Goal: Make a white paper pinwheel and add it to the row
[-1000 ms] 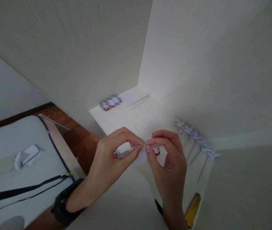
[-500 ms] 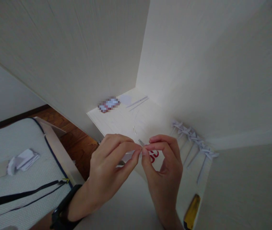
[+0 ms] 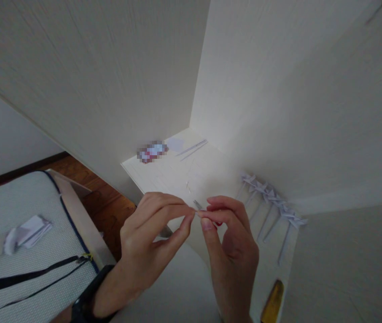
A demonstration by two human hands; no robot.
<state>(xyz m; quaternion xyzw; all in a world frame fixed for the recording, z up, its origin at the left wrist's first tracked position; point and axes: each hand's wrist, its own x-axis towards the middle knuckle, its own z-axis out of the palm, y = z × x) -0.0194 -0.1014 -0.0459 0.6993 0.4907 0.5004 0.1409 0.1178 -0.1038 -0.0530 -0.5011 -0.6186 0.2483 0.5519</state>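
Two bare hands meet over the worktop (image 3: 164, 175), the left hand (image 3: 157, 237) and the right hand (image 3: 233, 242) each in a narrow pinch, thumb against forefinger. Between their fingertips sits a tiny pale piece (image 3: 196, 213), too small and too covered to identify. Holding it from both sides at the very tips probably gives fine control over something so slight. Just beyond the pinch, scissors (image 3: 198, 205) lie partly hidden by the right hand, seemingly within easy reach.

Along the wall to the right, folded paper pinwheels (image 3: 271, 197) stand in a row with their sticks pointing back toward the person, perhaps to keep the heads from catching on one another. Thin sticks (image 3: 191, 148) and a paper sheet (image 3: 175, 144) lie at the far end, likely set there to leave working room.
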